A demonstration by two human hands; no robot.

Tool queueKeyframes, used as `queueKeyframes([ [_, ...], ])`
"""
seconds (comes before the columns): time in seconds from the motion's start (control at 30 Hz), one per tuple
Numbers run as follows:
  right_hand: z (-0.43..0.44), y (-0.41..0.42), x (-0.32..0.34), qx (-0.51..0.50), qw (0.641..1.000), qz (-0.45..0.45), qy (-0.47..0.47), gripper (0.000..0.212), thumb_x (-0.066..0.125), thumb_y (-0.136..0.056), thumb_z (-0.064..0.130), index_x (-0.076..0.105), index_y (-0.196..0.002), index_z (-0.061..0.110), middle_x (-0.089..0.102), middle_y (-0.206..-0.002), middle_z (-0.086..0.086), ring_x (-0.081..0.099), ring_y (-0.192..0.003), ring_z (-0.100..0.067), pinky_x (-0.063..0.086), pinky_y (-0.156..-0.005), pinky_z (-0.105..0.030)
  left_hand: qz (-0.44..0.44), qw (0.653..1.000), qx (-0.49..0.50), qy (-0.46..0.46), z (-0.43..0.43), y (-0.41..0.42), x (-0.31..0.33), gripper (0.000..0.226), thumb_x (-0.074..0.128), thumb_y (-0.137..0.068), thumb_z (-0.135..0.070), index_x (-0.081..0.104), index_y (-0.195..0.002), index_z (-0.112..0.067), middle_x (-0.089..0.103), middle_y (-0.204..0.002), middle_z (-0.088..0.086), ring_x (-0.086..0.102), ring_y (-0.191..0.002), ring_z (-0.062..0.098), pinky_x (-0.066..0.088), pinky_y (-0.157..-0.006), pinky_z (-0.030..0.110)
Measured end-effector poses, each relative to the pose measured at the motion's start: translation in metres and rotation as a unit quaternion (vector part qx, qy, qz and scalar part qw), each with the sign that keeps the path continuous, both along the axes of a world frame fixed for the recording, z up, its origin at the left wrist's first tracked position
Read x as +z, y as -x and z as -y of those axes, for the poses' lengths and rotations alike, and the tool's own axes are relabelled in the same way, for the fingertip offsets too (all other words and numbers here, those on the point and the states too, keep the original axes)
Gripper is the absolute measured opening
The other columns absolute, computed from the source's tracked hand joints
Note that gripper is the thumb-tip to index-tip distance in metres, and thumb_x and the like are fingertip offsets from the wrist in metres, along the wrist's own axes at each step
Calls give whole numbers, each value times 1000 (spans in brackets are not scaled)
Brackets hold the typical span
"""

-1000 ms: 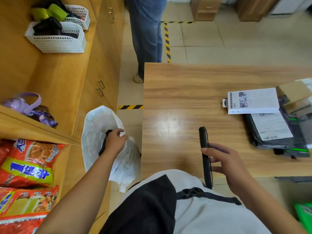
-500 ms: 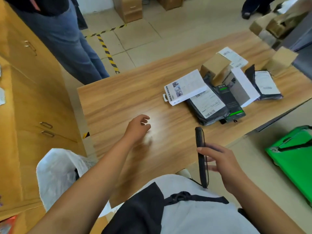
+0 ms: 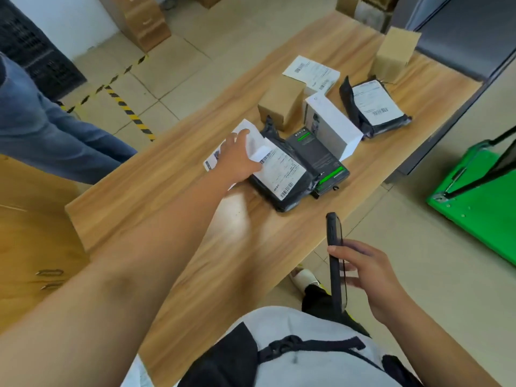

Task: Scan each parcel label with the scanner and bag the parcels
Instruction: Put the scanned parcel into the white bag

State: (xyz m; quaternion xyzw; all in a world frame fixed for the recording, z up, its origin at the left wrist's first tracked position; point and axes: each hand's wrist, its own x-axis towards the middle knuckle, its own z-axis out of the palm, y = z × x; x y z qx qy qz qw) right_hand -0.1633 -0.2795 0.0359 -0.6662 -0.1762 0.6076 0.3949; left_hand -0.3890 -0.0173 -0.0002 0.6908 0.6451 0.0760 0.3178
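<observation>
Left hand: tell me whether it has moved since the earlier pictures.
Yes. The left hand has left the white bag beside the table and reached forward across it to the white box, which it now touches.

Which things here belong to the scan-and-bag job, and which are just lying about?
Job: scanner in the right hand; flat white box under the left hand; near black mailer; far black mailer; brown carton; large white box; black-and-green box.
Lying about: green cart; wooden cabinet; striped floor tape.
</observation>
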Motion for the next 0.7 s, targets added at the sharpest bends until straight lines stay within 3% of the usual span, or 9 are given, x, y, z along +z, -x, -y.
queueKeyframes([
  [0.1, -13, -17, -6, -3, 1000, -28, -4, 14, 78, -83, 9, 78, -96, 9, 73, -65, 4, 69, -55, -6, 54, -47, -20, -73, 997, -26, 5, -28, -18, 4, 113, 83, -69, -26, 11, -156, -27, 7, -163, 10, 12, -148, 33, 31, -112, 52],
  [0.17, -22, -28, -10, -11, 999, -44, -7, 13, 76, -84, 6, 76, -96, 5, 72, -62, 4, 69, -53, -6, 53, -45, -20, -104, 994, -21, 9, -40, -24, 5, 114, 85, -66, -29, 14, -155, -24, 14, -160, 10, 19, -145, 34, 34, -109, 53],
  [0.27, -32, -45, -15, -22, 998, -53, -9, 12, 76, -84, 6, 75, -95, 5, 69, -60, 4, 67, -51, -5, 53, -43, -21, -94, 995, -6, 13, -49, -27, 2, 109, 84, -67, -28, 17, -153, -25, 26, -151, 9, 29, -138, 32, 39, -104, 50],
  [0.47, -50, -66, -23, -26, 998, -49, -4, 13, 81, -81, 12, 79, -93, 8, 65, -76, -5, 64, -53, -6, 55, -45, -26, -120, 992, -7, 24, -53, -26, 2, 111, 83, -64, -23, 17, -153, -35, 25, -152, 9, 28, -137, 33, 38, -103, 52],
  [0.7, -73, -63, -24, 43, 998, -49, -6, 9, 81, -80, 13, 81, -89, 15, 67, -75, -6, 66, -52, -9, 54, -44, -24, -23, 992, 121, -35, -6, -2, 23, 103, 83, -64, -29, 22, -146, -40, 20, -138, -3, 27, -127, 24, 42, -80, 34],
])
